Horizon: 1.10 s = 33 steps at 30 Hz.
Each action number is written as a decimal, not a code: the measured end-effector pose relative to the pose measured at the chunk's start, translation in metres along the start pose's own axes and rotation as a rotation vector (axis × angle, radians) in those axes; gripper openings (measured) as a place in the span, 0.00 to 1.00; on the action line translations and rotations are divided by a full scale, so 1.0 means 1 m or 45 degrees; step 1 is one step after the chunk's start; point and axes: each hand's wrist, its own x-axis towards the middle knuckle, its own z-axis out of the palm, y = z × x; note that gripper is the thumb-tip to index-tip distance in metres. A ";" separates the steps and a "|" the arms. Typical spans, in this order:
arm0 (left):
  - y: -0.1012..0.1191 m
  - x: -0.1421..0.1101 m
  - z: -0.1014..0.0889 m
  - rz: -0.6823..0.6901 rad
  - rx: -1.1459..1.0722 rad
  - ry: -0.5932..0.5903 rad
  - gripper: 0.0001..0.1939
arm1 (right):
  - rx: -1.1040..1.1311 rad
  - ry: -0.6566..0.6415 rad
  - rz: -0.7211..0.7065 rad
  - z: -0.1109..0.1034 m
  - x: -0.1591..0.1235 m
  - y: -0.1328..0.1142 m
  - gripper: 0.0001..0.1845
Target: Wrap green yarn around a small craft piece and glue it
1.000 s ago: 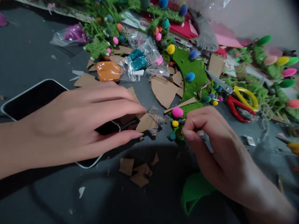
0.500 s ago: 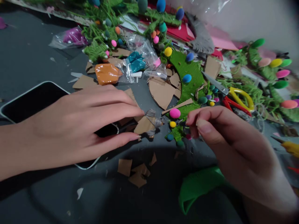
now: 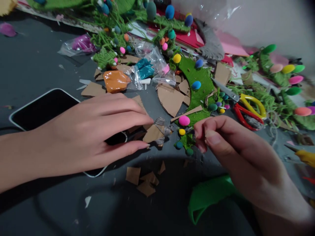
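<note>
A small cardboard cutout (image 3: 153, 133), its far end wound with grey yarn (image 3: 160, 122), is pinched at the edges between the index finger and thumb of my left hand (image 3: 98, 129). That hand hovers across a phone (image 3: 46, 106) with a dark screen. To the right, my right hand (image 3: 236, 150) has its thumb and index fingertips pressed together; whatever is between them is too small to make out. Just left of these fingertips are a pink ball (image 3: 184, 120), a yellow ball (image 3: 181, 131) and a small green piece (image 3: 187, 141) with teal balls.
Scissors (image 3: 249, 106) with red and yellow handles lie at right. A curved green yarn-covered piece (image 3: 203, 78), cardboard scraps (image 3: 169, 98) and an orange packet (image 3: 116, 81) lie beyond my hands. Closer are more scraps (image 3: 146, 183) and a green strip (image 3: 209, 193).
My right hand has shifted slightly right, away from the cutout, its fingertips still together. My left hand keeps its grip on the cutout. The view has moved a little.
</note>
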 end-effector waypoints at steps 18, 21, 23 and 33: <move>-0.003 -0.008 0.000 0.220 0.003 0.009 0.25 | 0.061 0.179 -0.023 0.011 0.006 0.004 0.12; -0.005 -0.011 0.003 0.207 0.005 0.022 0.27 | 0.098 0.223 -0.050 0.015 0.009 0.003 0.17; -0.004 -0.011 0.003 0.183 0.000 0.030 0.26 | 0.092 0.241 -0.064 0.016 0.010 0.001 0.18; 0.002 -0.004 -0.004 0.241 -0.047 0.052 0.23 | -0.088 0.045 -0.353 0.014 0.009 -0.006 0.09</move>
